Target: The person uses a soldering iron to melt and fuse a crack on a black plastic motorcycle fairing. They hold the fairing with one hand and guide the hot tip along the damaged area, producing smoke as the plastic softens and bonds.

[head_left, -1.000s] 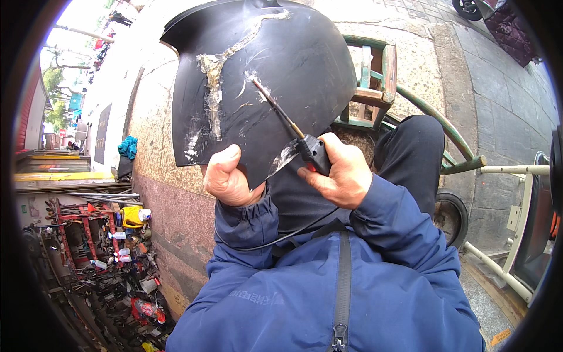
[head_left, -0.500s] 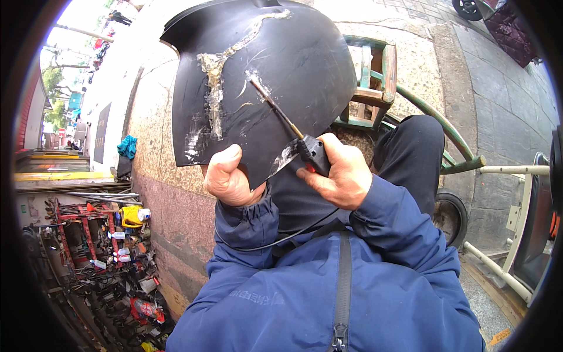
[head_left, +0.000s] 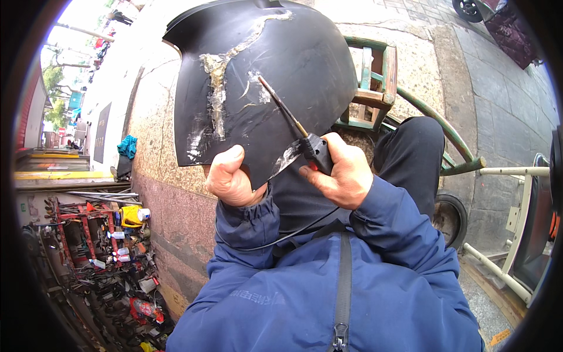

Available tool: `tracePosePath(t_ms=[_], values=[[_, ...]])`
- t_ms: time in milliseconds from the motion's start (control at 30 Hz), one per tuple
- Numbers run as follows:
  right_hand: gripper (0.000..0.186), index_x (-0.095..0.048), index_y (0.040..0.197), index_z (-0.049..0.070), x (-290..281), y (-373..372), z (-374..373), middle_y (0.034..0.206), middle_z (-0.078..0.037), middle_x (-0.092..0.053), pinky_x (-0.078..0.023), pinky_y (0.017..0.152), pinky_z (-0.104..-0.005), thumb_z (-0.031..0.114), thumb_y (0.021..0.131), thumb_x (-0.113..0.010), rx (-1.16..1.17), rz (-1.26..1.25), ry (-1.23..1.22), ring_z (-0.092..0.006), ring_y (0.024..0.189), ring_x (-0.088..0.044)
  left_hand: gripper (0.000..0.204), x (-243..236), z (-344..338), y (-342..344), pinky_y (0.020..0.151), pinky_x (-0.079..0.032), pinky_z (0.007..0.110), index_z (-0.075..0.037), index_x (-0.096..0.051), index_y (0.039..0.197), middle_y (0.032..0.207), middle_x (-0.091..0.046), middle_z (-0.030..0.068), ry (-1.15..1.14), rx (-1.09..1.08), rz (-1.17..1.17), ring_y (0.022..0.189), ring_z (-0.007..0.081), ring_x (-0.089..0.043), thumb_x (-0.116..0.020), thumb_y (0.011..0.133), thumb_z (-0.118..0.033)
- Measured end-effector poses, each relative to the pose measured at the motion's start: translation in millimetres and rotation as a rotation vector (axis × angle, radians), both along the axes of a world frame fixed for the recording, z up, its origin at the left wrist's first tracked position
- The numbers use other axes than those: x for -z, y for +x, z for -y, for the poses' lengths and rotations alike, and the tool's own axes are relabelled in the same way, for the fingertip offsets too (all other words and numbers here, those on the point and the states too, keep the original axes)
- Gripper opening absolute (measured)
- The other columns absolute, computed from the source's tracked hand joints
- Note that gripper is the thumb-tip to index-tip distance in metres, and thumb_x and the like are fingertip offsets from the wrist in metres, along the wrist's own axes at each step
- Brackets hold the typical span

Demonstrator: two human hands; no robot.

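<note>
A large curved black plastic panel rests across my lap. Rough, melted, yellowish-white seams branch over its upper left, with pale scuffs near its middle. My left hand grips the panel's near edge, thumb on top and fingers hidden beneath. In my right hand is the black handle of a corded soldering iron. Its long metal rod slants up and left over the panel. The tip lies by the whitish scuff; whether it touches the surface I cannot tell. A thin black cord runs from the handle side toward my left sleeve.
Beyond the panel's right side stands a worn green wooden stool. A pale metal frame and a small wheel are on my right. Crowded tools and bottles fill a red rack at left. A teal cloth lies farther up.
The soldering iron's tip has shifted slightly right along the scuff, and my right hand has moved a little with it. The panel and my left hand have moved slightly right.
</note>
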State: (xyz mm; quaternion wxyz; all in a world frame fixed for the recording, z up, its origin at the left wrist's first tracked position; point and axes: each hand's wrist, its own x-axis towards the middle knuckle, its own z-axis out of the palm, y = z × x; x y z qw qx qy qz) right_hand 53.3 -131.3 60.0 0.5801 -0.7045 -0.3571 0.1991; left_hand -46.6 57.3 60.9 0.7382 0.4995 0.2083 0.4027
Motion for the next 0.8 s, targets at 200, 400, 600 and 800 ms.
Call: tracePosePath(t_ms=[200,400,600,800], values=[[0.038,-0.056,0.109,0.003,-3.1,-6.6,-1.3,0.078,-0.012,-0.065,-0.053,0.067,-0.0357,0.010,0.081,-0.082,-0.024,0.034,0.020,-0.0274,0.067,-0.065,0.053,-5.8,5.7,1.7,0.101,-0.052,0.048,0.010,-0.062,0.122,0.120,-0.068,0.0227,-0.088,-0.016,0.041,0.108,0.0361,-0.068,-0.058,0.076,-0.016],[0.038,-0.056,0.108,0.003,-7.8,-10.3,-1.1,0.078,-0.012,-0.065,-0.053,0.068,-0.0361,0.010,0.081,-0.081,-0.039,0.057,0.059,-0.0290,0.070,-0.068,0.052,-0.2,5.6,1.4,0.100,-0.052,0.047,0.010,-0.063,0.122,0.119,-0.069,0.0220,-0.013,-0.073,0.000,0.106,0.0352,-0.068,-0.059,0.077,-0.016],[0.037,-0.056,0.107,0.003,-3.9,-4.7,-0.1,0.078,-0.012,-0.065,-0.052,0.067,-0.0358,0.009,0.081,-0.081,-0.005,0.067,0.023,-0.0293,0.068,-0.066,0.052,1.8,2.9,-0.3,0.102,-0.052,0.049,0.010,-0.062,0.122,0.120,-0.068,0.0224,-0.036,-0.055,-0.008,0.107,0.0361,-0.068,-0.059,0.077,-0.016],[0.037,-0.055,0.107,0.003,-4.9,-6.6,-1.0,0.078,-0.012,-0.065,-0.053,0.068,-0.0359,0.009,0.081,-0.081,-0.041,0.064,0.037,-0.0291,0.068,-0.067,0.051,-1.8,3.3,-0.6,0.102,-0.052,0.049,0.010,-0.063,0.121,0.120,-0.068,0.0224,-0.013,-0.010,-0.003,0.107,0.0359,-0.068,-0.059,0.077,-0.015]])
